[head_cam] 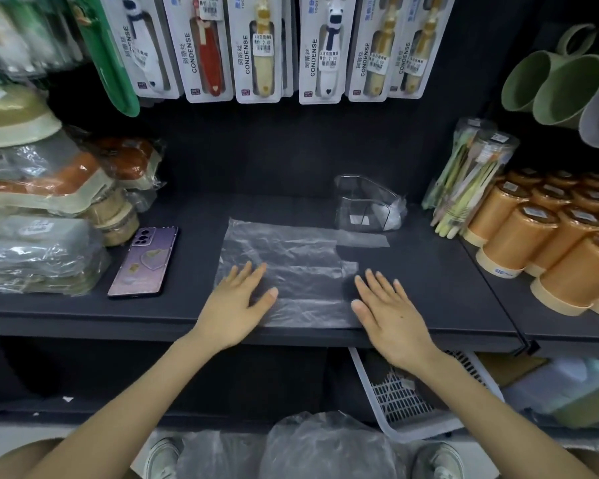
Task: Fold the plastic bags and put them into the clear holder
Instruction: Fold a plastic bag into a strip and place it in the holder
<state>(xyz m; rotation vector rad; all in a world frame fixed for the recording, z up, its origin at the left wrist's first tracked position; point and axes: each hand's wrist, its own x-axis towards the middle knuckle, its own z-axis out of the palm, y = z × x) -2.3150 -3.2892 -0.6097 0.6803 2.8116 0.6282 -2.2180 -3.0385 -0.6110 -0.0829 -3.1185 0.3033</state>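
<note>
A thin clear plastic bag (pixel 291 267) lies spread flat on the black shelf (pixel 446 288), its handles pointing right. My left hand (pixel 237 305) presses flat on the bag's near left part with fingers straight. My right hand (pixel 389 312) lies flat at the bag's near right edge, fingers spread. The clear holder (pixel 367 205) stands behind the bag at the right, with a folded bag visible inside it. More crumpled plastic bags (pixel 325 447) sit on the floor between my shoes.
A purple phone (pixel 144 262) lies left of the bag. Wrapped goods are stacked at the far left (pixel 38 250). Orange cups (pixel 547 243) and packed cutlery (pixel 467 181) fill the right. Toothbrush packs (pixel 256 46) hang above. A white basket (pixel 405 395) sits below the shelf.
</note>
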